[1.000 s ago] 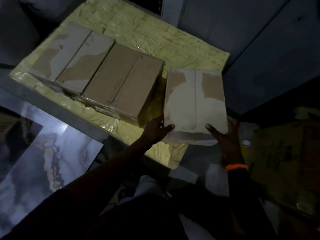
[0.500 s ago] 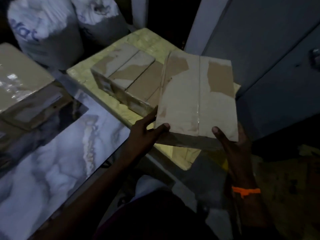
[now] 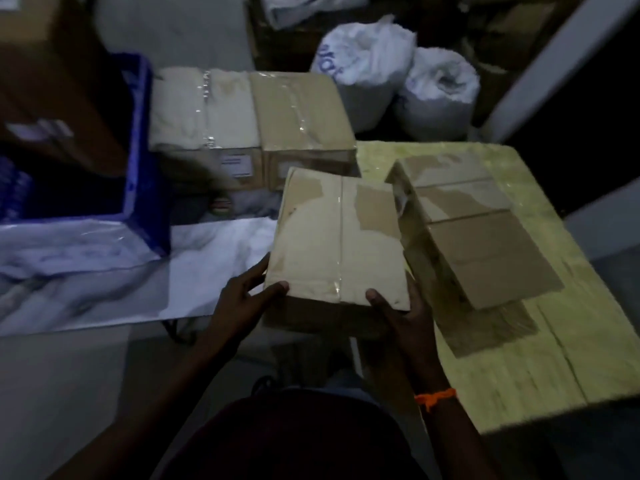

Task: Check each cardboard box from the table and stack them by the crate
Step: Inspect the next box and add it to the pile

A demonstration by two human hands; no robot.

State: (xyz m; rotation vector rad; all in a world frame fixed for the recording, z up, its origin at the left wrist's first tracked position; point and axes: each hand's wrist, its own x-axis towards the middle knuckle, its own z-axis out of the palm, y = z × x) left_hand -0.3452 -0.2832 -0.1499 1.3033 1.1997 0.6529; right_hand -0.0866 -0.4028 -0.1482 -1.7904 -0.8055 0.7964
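Head: box [image 3: 334,237] held between left grip [image 3: 242,306], right grip [image 3: 403,318].

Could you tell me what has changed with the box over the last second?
The box, which lay on the table beside the other boxes, was lifted and carried off it, toward the crate. The left hand and right hand keep their grip on its near end, thumbs on top. The other boxes stayed on the table.
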